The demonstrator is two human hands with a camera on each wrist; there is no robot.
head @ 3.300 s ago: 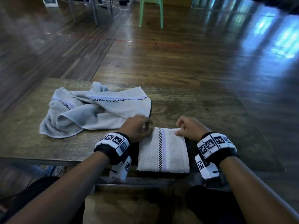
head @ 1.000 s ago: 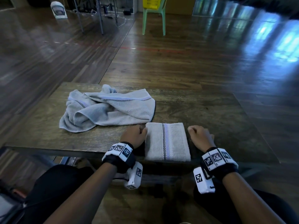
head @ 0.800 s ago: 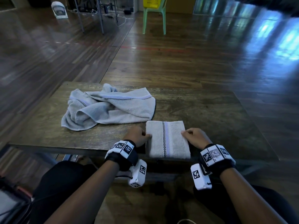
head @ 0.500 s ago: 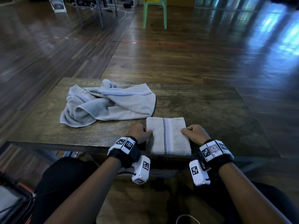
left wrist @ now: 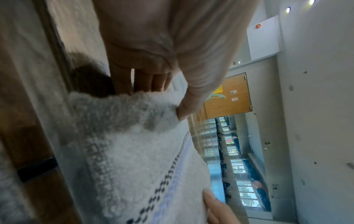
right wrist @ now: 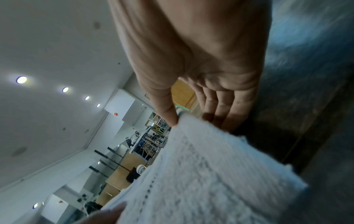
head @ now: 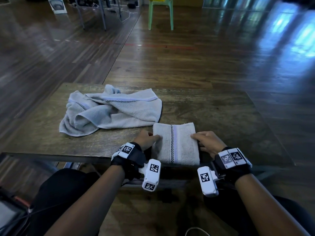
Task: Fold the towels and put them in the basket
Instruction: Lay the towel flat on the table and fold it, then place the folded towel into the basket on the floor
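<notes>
The folded towel [head: 176,143] lies flat at the near edge of the wooden counter [head: 221,116], its checked and lilac stripe running away from the person. Both forearms reach forward from below, each wrist wearing a black strap with coded markers and a white camera block.

The left hand [head: 145,139] sits at the towel's left edge. In the left wrist view its thumb [left wrist: 191,106] presses on top of the pile while the fingers [left wrist: 145,81] go under the edge, so the grip is closed on the folded towel in a pinch. The right hand [head: 207,142] mirrors this at the right edge: in the right wrist view the thumb [right wrist: 166,112] lies on the upper face and the fingers [right wrist: 220,109] pass beneath, again a pinching grip on the folded towel. Whether the towel is lifted clear of the counter cannot be told.

A second towel [head: 110,113], grey with the same stripe, lies crumpled on the counter just beyond and to the left of the folded one. A green chair [head: 160,14] stands on the wooden floor [head: 187,57] well beyond the counter.
</notes>
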